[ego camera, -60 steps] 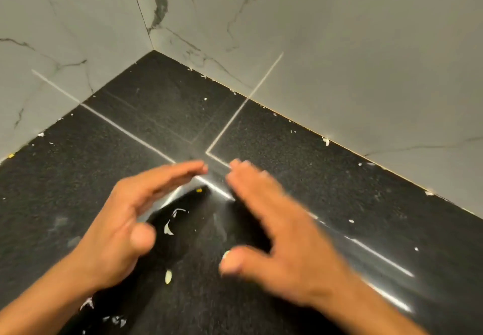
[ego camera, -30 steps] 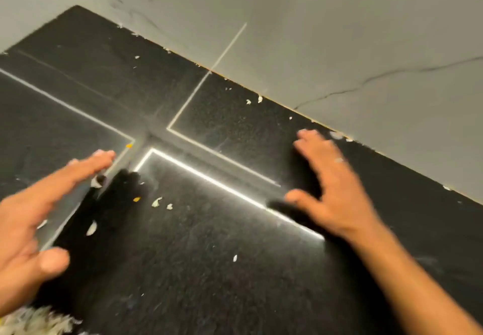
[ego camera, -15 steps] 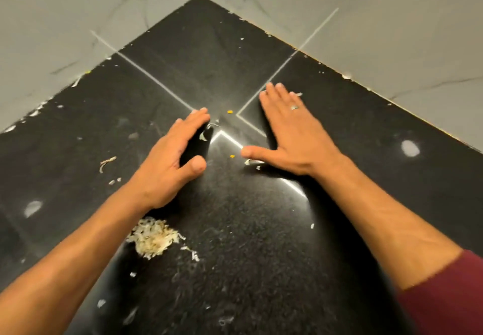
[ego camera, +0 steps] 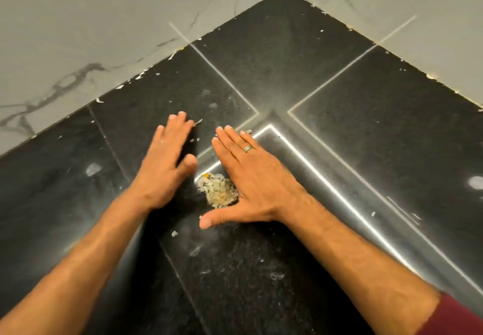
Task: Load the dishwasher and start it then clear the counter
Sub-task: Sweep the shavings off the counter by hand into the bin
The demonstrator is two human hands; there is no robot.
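Your left hand (ego camera: 163,171) lies flat on the black surface (ego camera: 379,130), fingers straight and together; its grip is wide and holds nothing. Your right hand (ego camera: 257,184) lies flat too, fingers extended and thumb spread toward you, a ring (ego camera: 247,148) on one finger; its grip is likewise wide and empty.

Between the two palms, touching the web of your right thumb, sits a small heap of food scraps (ego camera: 218,193). Half a second ago this heap lay on the outer side of your left wrist, apart from both hands, and your fingertips met near the corner of the light reflection. Now the hands bracket the heap from either side, so the sweep has brought the debris to one place.

Loose flecks (ego camera: 136,75) remain along the foot of the marble wall (ego camera: 78,20), and a few (ego camera: 194,251) lie nearer you.

Judged from this, the counter-clearing stage is under way but unfinished: the gathered heap is ready to be scooped or pushed off, and the stray flecks call for further passes. No dishwasher is in view.
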